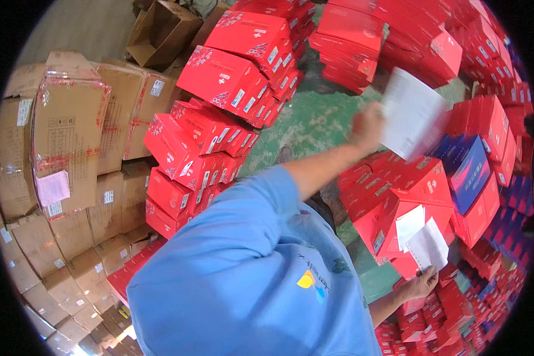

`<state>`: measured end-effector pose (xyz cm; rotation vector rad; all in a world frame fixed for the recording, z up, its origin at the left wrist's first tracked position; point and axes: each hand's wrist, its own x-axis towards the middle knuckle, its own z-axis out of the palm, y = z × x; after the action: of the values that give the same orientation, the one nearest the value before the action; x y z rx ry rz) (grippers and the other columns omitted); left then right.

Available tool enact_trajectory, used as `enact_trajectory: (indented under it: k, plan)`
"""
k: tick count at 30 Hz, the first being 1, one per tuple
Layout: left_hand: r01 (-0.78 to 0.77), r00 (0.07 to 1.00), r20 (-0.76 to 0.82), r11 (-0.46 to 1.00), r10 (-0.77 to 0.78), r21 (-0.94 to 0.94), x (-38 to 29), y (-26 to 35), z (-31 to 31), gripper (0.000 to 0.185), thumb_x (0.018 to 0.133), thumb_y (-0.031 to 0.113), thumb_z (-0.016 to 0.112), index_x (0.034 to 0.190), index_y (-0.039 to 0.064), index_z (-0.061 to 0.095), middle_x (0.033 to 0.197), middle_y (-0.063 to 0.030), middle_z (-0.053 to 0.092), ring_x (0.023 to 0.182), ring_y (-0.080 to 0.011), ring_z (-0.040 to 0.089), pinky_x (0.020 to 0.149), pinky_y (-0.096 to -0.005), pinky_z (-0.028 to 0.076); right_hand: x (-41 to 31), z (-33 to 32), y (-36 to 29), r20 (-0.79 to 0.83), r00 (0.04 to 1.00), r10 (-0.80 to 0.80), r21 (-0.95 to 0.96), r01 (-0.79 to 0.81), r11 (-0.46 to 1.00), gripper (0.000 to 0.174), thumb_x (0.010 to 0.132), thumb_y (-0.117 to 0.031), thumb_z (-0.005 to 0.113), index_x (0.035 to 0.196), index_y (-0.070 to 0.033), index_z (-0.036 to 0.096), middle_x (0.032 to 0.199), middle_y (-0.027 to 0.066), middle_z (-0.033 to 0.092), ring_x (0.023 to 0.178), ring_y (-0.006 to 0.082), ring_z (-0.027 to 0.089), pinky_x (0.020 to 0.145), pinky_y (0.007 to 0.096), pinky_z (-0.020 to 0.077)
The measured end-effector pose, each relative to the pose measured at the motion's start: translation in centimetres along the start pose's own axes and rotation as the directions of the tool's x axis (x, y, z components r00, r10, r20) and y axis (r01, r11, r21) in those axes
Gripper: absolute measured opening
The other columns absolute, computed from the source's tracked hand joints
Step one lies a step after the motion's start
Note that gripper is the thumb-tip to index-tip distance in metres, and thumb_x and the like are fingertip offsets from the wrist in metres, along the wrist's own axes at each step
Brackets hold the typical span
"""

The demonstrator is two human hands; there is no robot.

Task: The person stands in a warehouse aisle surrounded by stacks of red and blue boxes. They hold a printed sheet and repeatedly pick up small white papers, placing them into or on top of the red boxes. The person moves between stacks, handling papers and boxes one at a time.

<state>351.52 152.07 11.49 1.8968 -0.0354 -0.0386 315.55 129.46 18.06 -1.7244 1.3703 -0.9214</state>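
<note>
My left hand, blurred, grips a white printed sheet, held out over the red cartons. Lower right, my right hand pinches a small paper slip with a perforated edge by its lower end. Another white slip overlaps it; whether that one is held or lies on the box is unclear. Behind the slips is a red gift carton with a raised, peaked top. Beside it, a dark blue carton sits on red ones.
Red cartons are stacked left of the green floor. More red stacks stand at the top. Brown shipping cartons fill the left, one bearing a pink slip. An opened brown carton lies behind.
</note>
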Motion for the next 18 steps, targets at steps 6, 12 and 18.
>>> enact_trajectory:
  k: [6, 12, 18]
  plan:
    - [0.429, 0.735, -0.399, 0.832, -0.548, -0.351, 4.9, -22.3, -23.1, 0.02, 0.078, 0.011, 0.053, 0.082, -0.004, 0.065, 0.074, -0.0124, 0.065, 0.068, -0.0204, 0.061, 0.061, -0.0375, 0.047, -3.4, 6.3, -8.5, 0.195, 0.973, -0.12, 0.199, 0.081, 0.977, 0.021, 0.095, -0.01, 0.062, 0.109, 0.006, 0.061, 0.098, 0.0061, 0.063, 0.086, 0.0131, 0.058, 0.075, 0.0266, 0.0481]
    - [0.212, 0.488, -0.341, 0.489, -0.803, -0.846, 7.9, -28.7, -34.3, 0.022, 0.084, 0.007, 0.053, 0.1, -0.003, 0.062, 0.087, -0.0123, 0.064, 0.075, -0.0231, 0.065, 0.058, -0.0356, 0.05, -11.9, 17.4, -11.9, 0.556, 0.817, -0.152, 0.27, -0.004, 0.963, 0.011, 0.095, -0.008, 0.062, 0.101, 0.0, 0.063, 0.09, 0.0004, 0.062, 0.078, 0.0073, 0.055, 0.068, 0.0226, 0.0448]
    - [0.358, 0.498, -0.003, 0.209, -0.867, -0.91, 5.8, -36.0, -36.1, 0.019, 0.089, 0.024, 0.059, 0.087, 0.006, 0.056, 0.081, -0.0098, 0.059, 0.064, -0.0241, 0.057, 0.047, -0.0369, 0.042, -19.2, 24.8, -13.9, 0.767, 0.635, -0.097, 0.18, -0.068, 0.981, 0.014, 0.093, -0.006, 0.063, 0.105, 0.0, 0.063, 0.094, 0.0018, 0.066, 0.082, 0.0062, 0.058, 0.072, 0.0204, 0.0456]
